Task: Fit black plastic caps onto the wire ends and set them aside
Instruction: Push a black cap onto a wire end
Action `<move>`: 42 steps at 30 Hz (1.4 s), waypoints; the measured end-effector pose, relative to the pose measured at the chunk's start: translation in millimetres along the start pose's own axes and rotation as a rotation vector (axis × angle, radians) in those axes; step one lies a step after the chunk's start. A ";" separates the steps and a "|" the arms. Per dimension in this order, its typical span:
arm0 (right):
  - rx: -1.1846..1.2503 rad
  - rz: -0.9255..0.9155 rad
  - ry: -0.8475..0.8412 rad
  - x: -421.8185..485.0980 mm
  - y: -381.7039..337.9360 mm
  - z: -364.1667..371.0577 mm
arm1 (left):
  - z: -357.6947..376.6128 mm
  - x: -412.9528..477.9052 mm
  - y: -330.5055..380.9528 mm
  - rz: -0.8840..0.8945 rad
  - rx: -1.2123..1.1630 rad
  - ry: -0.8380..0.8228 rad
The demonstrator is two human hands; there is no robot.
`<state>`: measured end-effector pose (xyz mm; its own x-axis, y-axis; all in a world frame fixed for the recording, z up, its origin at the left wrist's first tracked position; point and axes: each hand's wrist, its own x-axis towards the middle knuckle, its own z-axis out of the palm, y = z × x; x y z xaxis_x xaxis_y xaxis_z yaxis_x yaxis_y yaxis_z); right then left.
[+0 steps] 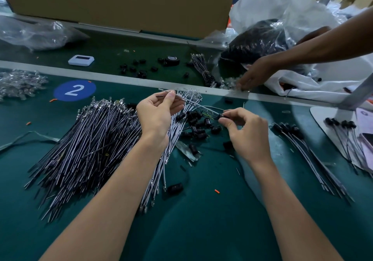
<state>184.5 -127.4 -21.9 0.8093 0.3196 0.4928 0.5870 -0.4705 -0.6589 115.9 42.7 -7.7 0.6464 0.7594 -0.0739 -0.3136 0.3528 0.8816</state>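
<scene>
**Wire spanned between 2 hands, cap at its 4 o'clock end**

The left hand (159, 111) pinches 1 wire (193, 104) near its far end between thumb and forefinger. The right hand (246, 133) pinches a black cap (221, 116) at the wire's other end. The wire hangs above the surface (201, 230), over the loose caps (196, 124). Its long axis runs from about 10 o'clock to between 3 and 4 o'clock, and the cap end points toward the right hand.

Handling, as judged: the wire is very light and thin, and it looks springy enough to bow if pushed from far back. It is best held close behind the end being capped. The cap is small, hard and probably slick, so it suits a fingertip pinch across its sides.

The wire pile (90, 139) lies at 9 o'clock of the hands, fanned from 7 toward 1 o'clock. Capped wires (298, 137) lie at 3 o'clock. How deep the wire sits in the cap cannot be told.
</scene>
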 end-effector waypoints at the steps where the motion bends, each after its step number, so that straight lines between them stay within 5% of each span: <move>1: 0.002 0.008 -0.010 0.1 -0.2 -0.3 | -0.2 0.7 0.1 -0.004 -0.007 0.005; 6: 0.116 0.075 -0.057 -0.6 -0.7 -0.8 | 0.6 0.4 2.1 -0.037 -0.048 -0.019; 15: 1.094 0.393 -0.011 4.7 -10.3 -15.7 | -4.1 -3.1 10.3 -0.242 -0.129 -0.237; 20: 1.449 0.505 -0.061 5.8 -13.5 -21.8 | -6.5 -3.9 10.4 -0.232 0.030 -0.330; 31: 0.927 0.374 -0.286 -4.9 -22.9 2.2 | 9.3 -18.2 -8.8 -0.119 0.270 -0.651; 42: 0.677 0.311 -0.397 -8.3 -23.3 4.6 | 6.2 -9.9 -14.7 -0.038 0.191 -0.526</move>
<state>164.2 -115.4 -13.2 0.8091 0.5823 0.0799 0.1201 -0.0307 -0.9923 118.5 26.6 -17.0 0.9301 0.3557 0.0920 -0.1833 0.2320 0.9553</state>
